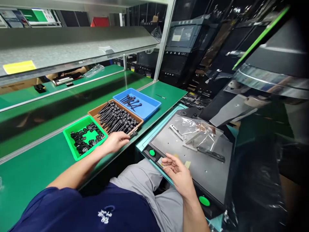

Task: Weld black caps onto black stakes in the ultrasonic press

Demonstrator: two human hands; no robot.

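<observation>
My left hand (116, 140) reaches over the green bench to the near corner of the brown tray (94, 112), its fingers pinched on a small black part (133, 133). That tray is heaped with long black bolts (116, 119). My right hand (177, 169) hovers palm-up with loosely curled fingers over the front of a grey machine plate (205, 167), holding nothing I can see. A green tray (70, 141) of small black nuts sits left of my left hand.
A blue tray (149, 106) with a few assembled bolts lies behind the brown one. Clear plastic bags and metal brackets (196, 133) rest on the machine plate, which has green buttons (152, 152) on its front edge. A shelf overhangs the bench; dark machines stand at right.
</observation>
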